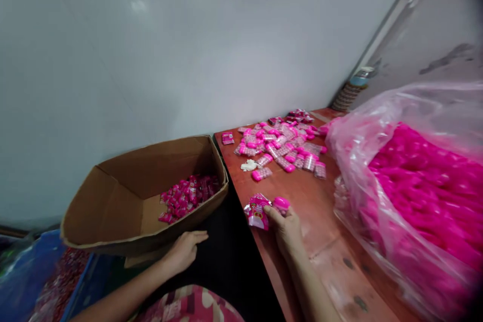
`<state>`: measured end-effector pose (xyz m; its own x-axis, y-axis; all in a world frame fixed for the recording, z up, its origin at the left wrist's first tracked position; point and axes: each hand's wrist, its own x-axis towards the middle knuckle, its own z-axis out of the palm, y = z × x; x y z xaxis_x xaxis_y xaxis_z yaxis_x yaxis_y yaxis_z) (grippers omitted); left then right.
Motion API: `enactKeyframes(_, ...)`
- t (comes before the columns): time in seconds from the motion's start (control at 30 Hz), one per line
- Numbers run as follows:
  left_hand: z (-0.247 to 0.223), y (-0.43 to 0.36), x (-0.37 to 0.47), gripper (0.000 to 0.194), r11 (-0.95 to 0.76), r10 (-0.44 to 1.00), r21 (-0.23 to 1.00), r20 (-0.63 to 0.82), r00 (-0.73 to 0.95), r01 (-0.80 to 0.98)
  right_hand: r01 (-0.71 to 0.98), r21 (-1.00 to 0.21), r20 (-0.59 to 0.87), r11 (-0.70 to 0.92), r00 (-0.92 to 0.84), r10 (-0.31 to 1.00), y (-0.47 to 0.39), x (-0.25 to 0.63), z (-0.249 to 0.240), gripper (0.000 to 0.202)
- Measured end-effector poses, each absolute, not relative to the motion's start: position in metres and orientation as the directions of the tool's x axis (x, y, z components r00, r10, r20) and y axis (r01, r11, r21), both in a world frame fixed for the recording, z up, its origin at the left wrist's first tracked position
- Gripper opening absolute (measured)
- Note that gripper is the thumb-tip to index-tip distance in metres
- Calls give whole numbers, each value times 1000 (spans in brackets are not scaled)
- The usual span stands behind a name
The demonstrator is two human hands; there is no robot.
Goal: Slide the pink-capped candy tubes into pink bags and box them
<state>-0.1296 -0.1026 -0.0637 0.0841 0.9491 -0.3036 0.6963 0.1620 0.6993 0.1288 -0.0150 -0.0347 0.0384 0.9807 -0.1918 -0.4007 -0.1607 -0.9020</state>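
Observation:
My right hand (290, 229) is over the tabletop, closed with the thumb on a shiny pink printed sachet (258, 214). A small pink-capped container (281, 204) shows at its fingertips; whether it is gripped too is hard to tell. My left hand (185, 249) hovers beside the near wall of a cardboard box (124, 171), fingers stretched to the right with nothing visible in them. Inside that box lies a heap of small pink sachets (188, 196). Clear containers with pink caps and pale pink contents (283, 143) are spread over the table's far part.
On the reddish-brown table (320, 241) are a single pink sachet (228, 138), a crumpled white scrap (249, 165) and, at the back, a bottle (350, 90). A large clear bag of bright pink pieces (426, 196) fills the right. Lower left stands a blue crate (81, 282).

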Motion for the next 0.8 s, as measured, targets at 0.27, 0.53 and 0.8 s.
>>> enactKeyframes(0.27,18,-42,-30,40,408,892,908,-374,254,-94,-433,-889,-161,-146,-2,987,-17,127,-28,30)
enactKeyframes(0.53,0,-30,-15,33,400,909,891,-356,219,-212,-393,-899,-181,-193,-67,981,-15,128,-27,28)
enactKeyframes(0.8,6,-26,-22,28,396,916,859,-392,78,-326,-472,-865,-147,-170,-85,985,-16,128,-25,18)
